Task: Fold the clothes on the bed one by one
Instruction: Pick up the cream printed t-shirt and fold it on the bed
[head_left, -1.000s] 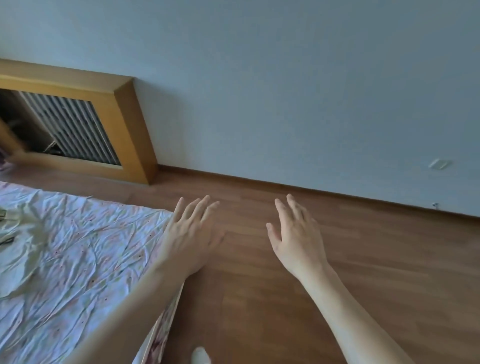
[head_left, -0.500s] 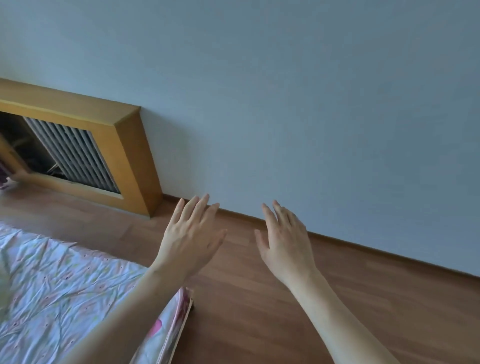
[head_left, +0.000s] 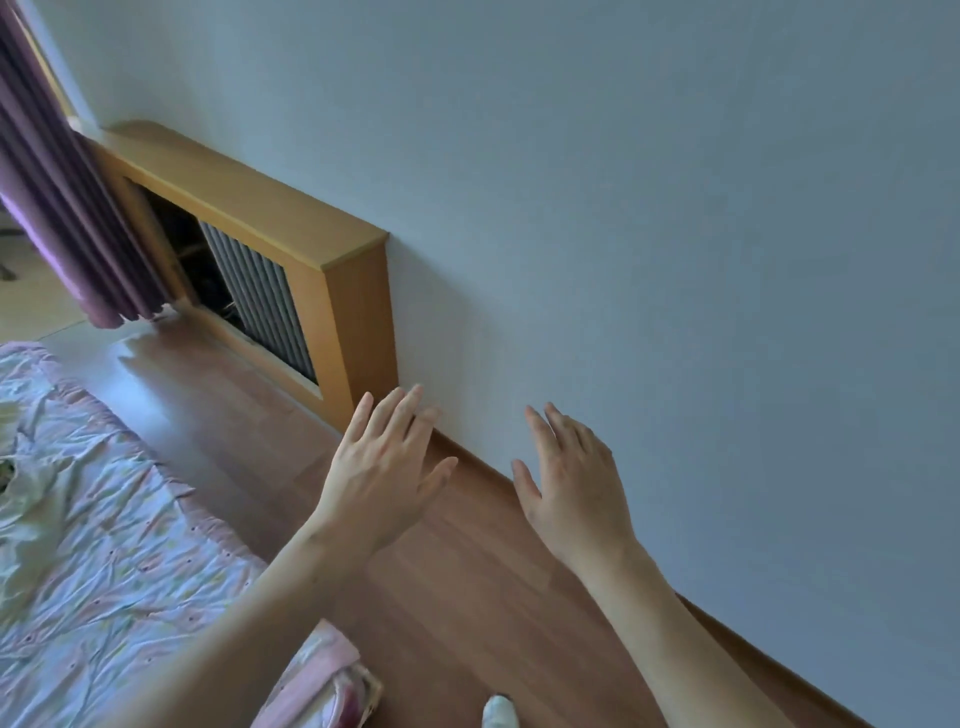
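Two bare hands hung in the air with nothing in them, and neither was over the bed (head_left: 104, 561). That was where the risk lay: the clothes sat far off to the left of the fingers, only a pale crumpled garment (head_left: 21, 499) showing at the picture's left edge on the wrinkled floral sheet, partly cut off. Reaching for it without turning toward it might have meant a blind grab, catching the sheet along with the cloth and dragging both. How many other clothes lay on the bed could not be told.

Starting at the left, the left hand (head_left: 382, 480) was stretched forward from a forearm that crossed above the bed's corner, back of the hand up, fingers straight and slightly spread, thumb out to the right. Its fingertips pointed toward the end of the wooden radiator cover (head_left: 311, 249), just short of it in the view, with wood floor (head_left: 441, 597) below the palm.

To its right, apart and not touching it, the right hand (head_left: 574, 491) was also flat and relaxed, fingers straight and close together, aimed at the wall (head_left: 675, 260) above the skirting.
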